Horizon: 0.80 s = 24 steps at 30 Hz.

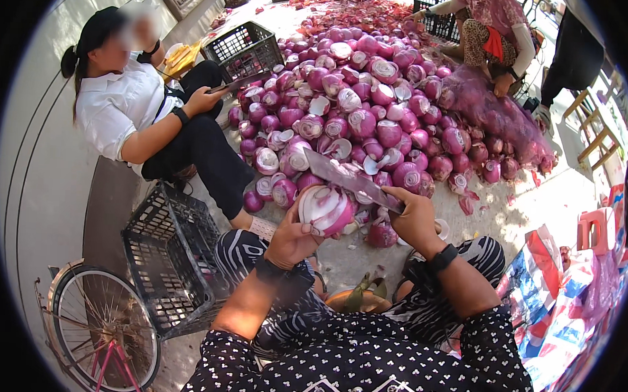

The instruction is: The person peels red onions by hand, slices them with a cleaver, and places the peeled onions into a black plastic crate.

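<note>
My left hand [291, 241] is closed around a large red onion [325, 210] whose outer skin is partly off, with white and purple layers showing. In my right hand [418, 219] is a knife with a broad, flat blade [349, 180]. Its blade points up and to the left, just above the onion; whether the two touch I cannot tell. Right behind both hands rises a big heap of red onions [365, 122], many with cut ends or peeled skin. The knife's handle is mostly hidden in my fingers.
A black plastic crate [170, 260] stands at my left, near a bicycle wheel [105, 327]. Beyond it sits a person in a white shirt [116, 113], beside another crate [246, 50]. At far right, someone crouches by a purple mesh sack [493, 109]. Striped sheeting [545, 301] lies at right.
</note>
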{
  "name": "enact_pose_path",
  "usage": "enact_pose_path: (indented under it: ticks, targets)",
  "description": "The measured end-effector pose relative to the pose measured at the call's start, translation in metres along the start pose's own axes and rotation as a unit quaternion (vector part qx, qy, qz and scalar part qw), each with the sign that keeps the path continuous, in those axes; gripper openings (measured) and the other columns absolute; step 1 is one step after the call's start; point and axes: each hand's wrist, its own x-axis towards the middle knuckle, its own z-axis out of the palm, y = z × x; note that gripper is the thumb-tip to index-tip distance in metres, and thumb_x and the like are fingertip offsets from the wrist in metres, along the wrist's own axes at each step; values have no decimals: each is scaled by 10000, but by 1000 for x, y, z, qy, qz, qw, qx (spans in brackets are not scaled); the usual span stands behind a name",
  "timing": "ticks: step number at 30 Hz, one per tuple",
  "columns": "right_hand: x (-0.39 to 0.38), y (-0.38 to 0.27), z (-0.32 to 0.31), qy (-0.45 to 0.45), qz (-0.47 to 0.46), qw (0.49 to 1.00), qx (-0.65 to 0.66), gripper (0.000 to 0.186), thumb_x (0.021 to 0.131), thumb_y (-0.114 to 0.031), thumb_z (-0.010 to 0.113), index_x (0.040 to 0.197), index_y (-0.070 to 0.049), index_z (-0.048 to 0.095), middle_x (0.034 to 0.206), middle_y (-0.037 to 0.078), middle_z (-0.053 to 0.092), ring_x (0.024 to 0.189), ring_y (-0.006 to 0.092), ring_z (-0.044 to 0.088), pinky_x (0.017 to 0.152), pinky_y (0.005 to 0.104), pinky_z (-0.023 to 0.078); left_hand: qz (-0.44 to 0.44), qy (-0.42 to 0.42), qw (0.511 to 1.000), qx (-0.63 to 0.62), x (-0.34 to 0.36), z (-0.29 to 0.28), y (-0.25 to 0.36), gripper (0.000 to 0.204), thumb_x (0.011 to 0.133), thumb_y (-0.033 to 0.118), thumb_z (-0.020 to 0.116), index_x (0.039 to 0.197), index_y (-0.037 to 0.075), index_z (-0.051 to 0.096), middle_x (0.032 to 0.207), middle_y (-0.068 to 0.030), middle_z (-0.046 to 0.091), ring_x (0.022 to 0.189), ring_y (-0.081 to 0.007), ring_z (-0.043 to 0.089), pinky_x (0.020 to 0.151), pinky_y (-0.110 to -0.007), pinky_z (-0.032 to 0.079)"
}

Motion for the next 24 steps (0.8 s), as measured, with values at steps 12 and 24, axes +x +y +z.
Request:
enact_pose_path:
  ticks: [12,24]
  targets:
    - [-6,-10,11,-3,-25,977,212,385,723,10,608,1092,-96,643,674,79,631,586,95,550,561,259,435,18,113,993,-39,6,-12,2,547,874,306,470,1340,43,361,1312,-145,470,1185,-290,483,959,-454,421]
    - [-14,-21,-2,12,-107,976,191,510,607,42,632,1097,-99,638,881,138,659,768,237,648,702,312,489,60,101,979,165,5,-13,-16,557,898,400,493,1333,77,364,1286,-99,489,1186,-262,481,988,-446,403]
